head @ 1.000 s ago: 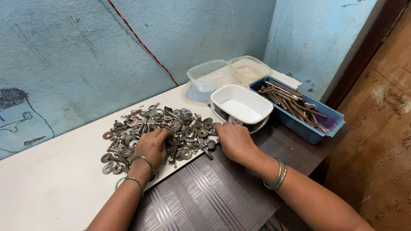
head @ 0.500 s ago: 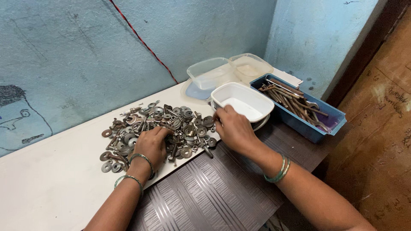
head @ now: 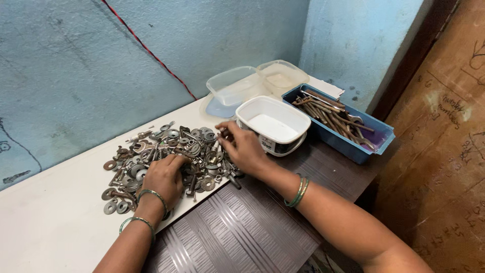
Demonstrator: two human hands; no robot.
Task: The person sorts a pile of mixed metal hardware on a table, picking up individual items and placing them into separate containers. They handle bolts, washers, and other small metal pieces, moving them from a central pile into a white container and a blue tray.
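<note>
pile (head: 166,156): rusty washers, nuts, bolts heaped on white counter (head: 45,222), by the wall
left hand (head: 162,178): palm down on pile's near side, fingers curled into it; grip hidden
right hand (head: 243,146): since a second ago slid from pile's near edge up to its far right end, beside white tub (head: 273,125); fingers pinching a small dark piece
meaning: sorting goes on, tub looks empty
hidden: pinched piece too small to name; blue tray (head: 339,122) of long bolts partly cut by clutter

Both forearms are bare, without sleeves. The left hand (head: 164,178), at lower left of the frame, has two thin green bangles at its wrist; the right hand (head: 246,147), near the centre, has a pair of green bangles stacked together.
</note>
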